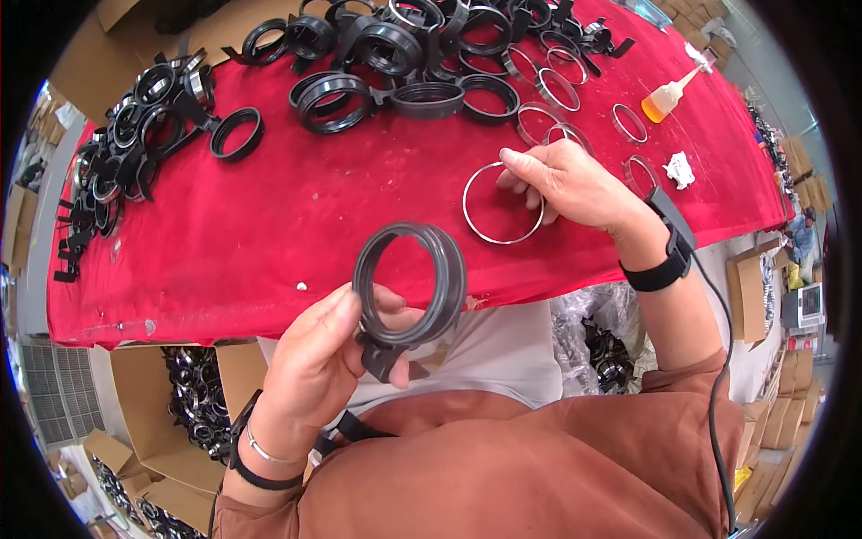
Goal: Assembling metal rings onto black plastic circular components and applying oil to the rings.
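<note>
My left hand (pixel 328 350) grips a black plastic ring (pixel 452 278) by its lower left side, where a short tab sticks out. The ring is tilted, its opening facing up and left. To its right, my right hand (pixel 566 180) pinches a thin silver metal ring (pixel 494 241) between thumb and fingers, just above the red cloth (pixel 269 242). The two rings are apart. Beyond my right hand, several more metal rings (pixel 558 90) lie on the cloth, and one metal ring (pixel 629 123) lies by itself.
Black ring parts (pixel 386 49) are heaped along the far edge, with another heap (pixel 135 135) at the left. A bottle of orange liquid (pixel 663 101) and a crumpled white tissue (pixel 680 171) lie at right. An open cardboard box (pixel 144 404) with black parts stands below left. A cable (pixel 716 386) runs from my right wrist.
</note>
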{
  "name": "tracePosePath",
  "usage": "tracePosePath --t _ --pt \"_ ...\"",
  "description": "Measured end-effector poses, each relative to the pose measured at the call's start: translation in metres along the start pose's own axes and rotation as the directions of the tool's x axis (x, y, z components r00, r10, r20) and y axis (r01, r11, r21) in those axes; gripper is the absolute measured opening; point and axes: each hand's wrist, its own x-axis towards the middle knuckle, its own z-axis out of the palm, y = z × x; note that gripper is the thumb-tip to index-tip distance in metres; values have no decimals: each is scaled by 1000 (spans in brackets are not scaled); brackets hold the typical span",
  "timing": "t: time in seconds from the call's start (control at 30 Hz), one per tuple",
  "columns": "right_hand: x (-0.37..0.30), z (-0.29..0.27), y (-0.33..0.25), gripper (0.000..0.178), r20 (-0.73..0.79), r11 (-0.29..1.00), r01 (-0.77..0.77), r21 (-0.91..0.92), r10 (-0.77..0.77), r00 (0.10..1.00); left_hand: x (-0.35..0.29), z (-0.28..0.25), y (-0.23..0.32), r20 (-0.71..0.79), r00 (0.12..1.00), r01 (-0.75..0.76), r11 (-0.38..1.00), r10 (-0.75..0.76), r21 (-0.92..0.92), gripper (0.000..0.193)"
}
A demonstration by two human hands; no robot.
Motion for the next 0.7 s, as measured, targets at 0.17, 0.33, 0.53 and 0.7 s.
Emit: tracePosePath --t 0.17,0.33,0.53,0.7 --pt "3 -1 -3 42 14 833 168 -528 -189 982 1 0 3 16 999 -41 999 41 -17 26" --pt "-12 4 -11 63 129 769 396 -502 -386 913 6 0 2 -110 981 -146 982 159 118 31" --pt "-14 12 -22 67 168 699 389 -600 -365 916 14 3 8 -87 983 -140 968 161 210 45" --pt "-31 21 -57 63 -20 779 411 -473 -476 879 15 8 15 -67 985 -144 967 162 211 51"
